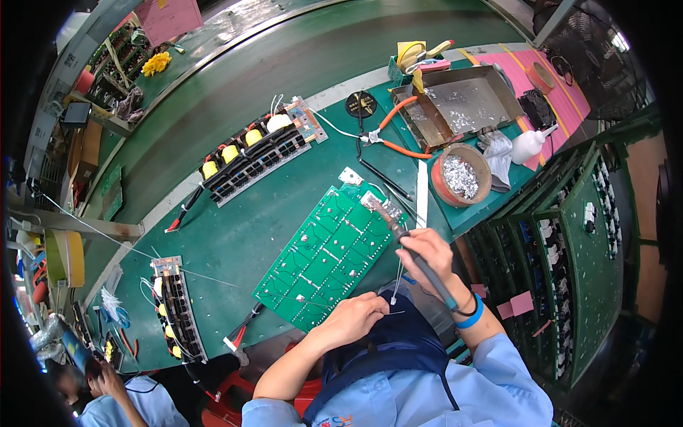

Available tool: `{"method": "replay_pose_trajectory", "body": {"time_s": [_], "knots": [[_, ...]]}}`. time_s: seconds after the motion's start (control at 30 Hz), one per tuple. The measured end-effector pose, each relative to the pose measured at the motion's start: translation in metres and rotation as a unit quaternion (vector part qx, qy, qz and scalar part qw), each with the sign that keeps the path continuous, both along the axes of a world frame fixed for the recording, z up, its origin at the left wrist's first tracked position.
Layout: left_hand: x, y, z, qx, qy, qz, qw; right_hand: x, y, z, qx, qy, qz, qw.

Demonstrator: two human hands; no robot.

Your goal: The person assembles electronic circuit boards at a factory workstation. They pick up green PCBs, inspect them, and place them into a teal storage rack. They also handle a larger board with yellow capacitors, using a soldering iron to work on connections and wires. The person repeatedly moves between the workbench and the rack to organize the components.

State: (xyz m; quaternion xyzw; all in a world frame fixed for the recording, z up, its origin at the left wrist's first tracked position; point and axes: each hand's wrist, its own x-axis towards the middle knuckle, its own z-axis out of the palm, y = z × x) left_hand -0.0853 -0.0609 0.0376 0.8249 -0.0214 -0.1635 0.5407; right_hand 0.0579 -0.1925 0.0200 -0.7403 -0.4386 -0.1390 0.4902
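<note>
Snugly, the right hand (430, 253) grips a slim, dark-handled soldering iron (431, 276); the left hand (359, 313) pinches thin wire (397, 312). Left of the right hand lies a flat, rectangular green circuit board (327, 260), dotted with shiny solder (300, 298).

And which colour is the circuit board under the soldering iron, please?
The circuit board is green; it shows best in the head view.

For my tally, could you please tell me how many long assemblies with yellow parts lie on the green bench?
2: the upper assembly beyond the green board; the lower assembly to its left. More may be hidden.
</note>
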Motion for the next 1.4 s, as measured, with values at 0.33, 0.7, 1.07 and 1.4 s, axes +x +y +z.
{"method": "replay_pose_trajectory", "body": {"time_s": [0.33,0.7,1.07,1.4], "knots": [[0.002,-0.004,0.010,0.032,-0.007,0.008,0.999,0.005,-0.014,0.011,0.018,0.107,-0.022,0.994],[-0.040,0.041,0.047,0.136,-0.114,0.156,0.972,0.120,-0.074,0.000,0.223,0.327,-0.127,0.910],[-0.035,0.139,0.004,0.329,-0.085,0.506,0.792,0.235,-0.102,-0.027,0.413,0.660,-0.013,0.628],[-0.143,0.045,-0.031,-0.052,0.103,0.624,0.772,0.255,-0.109,-0.039,0.400,0.684,-0.004,0.611]]}}
